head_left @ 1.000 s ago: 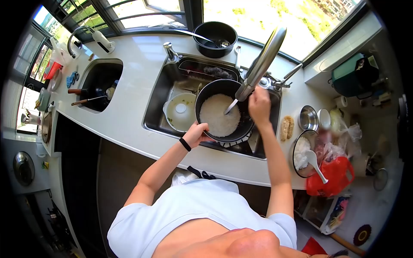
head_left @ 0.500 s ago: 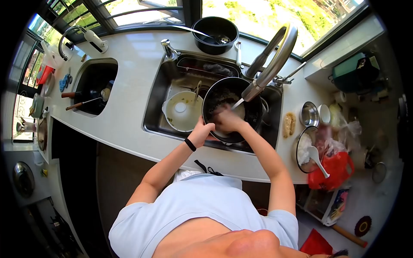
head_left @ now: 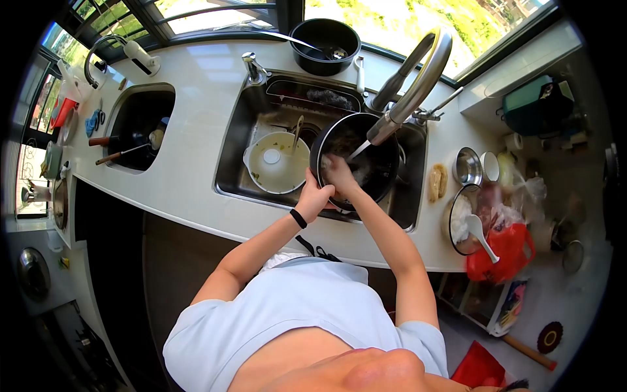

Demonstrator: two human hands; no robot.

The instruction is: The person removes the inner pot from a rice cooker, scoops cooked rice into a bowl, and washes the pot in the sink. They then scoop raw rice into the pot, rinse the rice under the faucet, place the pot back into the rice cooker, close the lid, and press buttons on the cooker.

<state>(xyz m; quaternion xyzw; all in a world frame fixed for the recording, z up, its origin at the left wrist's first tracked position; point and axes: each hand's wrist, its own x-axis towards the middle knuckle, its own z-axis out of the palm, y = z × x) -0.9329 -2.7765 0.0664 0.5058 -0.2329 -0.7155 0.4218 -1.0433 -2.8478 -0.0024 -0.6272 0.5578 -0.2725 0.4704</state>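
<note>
Dark pot (head_left: 377,161) is held over the sink (head_left: 236,138) near its right edge, near-left rim clasped by the left hand (head_left: 315,195), some fingers hidden, while the right hand (head_left: 338,172) is seen blurred inside, opening and grasp indeterminable.

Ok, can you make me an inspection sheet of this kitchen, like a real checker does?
Surface: pale countertop around a metal sink
Job's things: dark pot over the sink, water streaming into it from the faucet
Clutter: pale dish with scraps in the sink; red bag and metal bowl on the right
Hands: left hand holds the pot's rim; right hand is inside, blurred
Cables: nothing seen
Surroundings: sunlit window behind the sink
</note>
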